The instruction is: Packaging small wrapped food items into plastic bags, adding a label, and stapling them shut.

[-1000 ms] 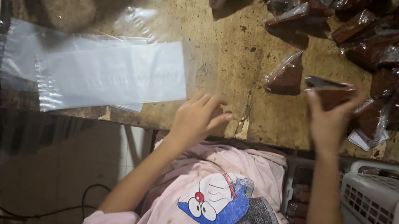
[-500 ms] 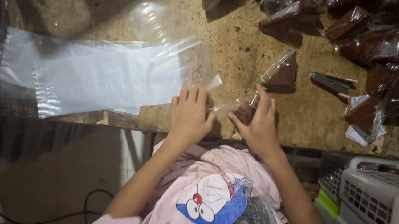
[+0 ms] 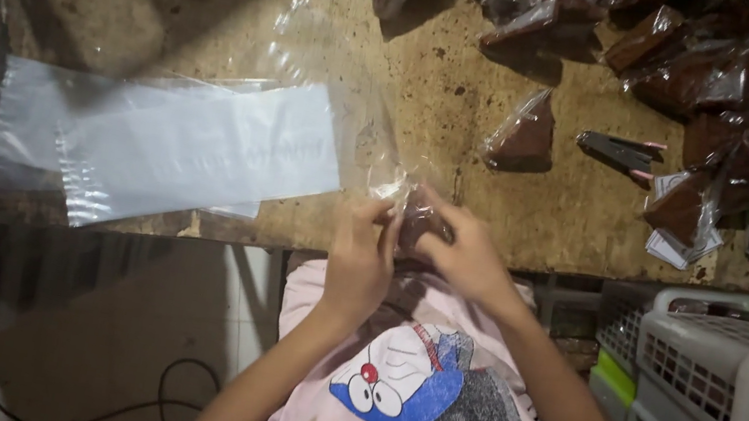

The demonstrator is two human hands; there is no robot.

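**Both hands closed on a small dark packet at the worktop's near edge**

The fingers [image 3: 389,228] of the left hand [image 3: 361,259] are curled together against the left side of a small dark brown packet [image 3: 417,223], and the fingers of the right hand [image 3: 463,256] wrap it from the right, so the packet is pinched between the two hands. It sits just over the near edge of the worktop [image 3: 537,207], right in front of the person's chest. A clear plastic bag [image 3: 345,84] rises from the hands toward the far side of the worktop; its lower end meets the packet at the fingertips, though whether the packet is inside the bag or only against it cannot be told.

To the left of the hands, a stack of flat clear bags [image 3: 167,145] lies along the worktop, its left end hanging past the edge. Beyond the right hand lies a single wrapped brown piece [image 3: 520,139], apart from the hands. Further right lies a dark stapler-like tool [image 3: 619,152], and behind and beside it a heap of wrapped brown packets [image 3: 720,86] fills the far right corner. Below the worktop at the right stands a white plastic basket [image 3: 723,370] with more dark packets inside. The person wears a pink shirt [image 3: 424,402] with a cartoon print.
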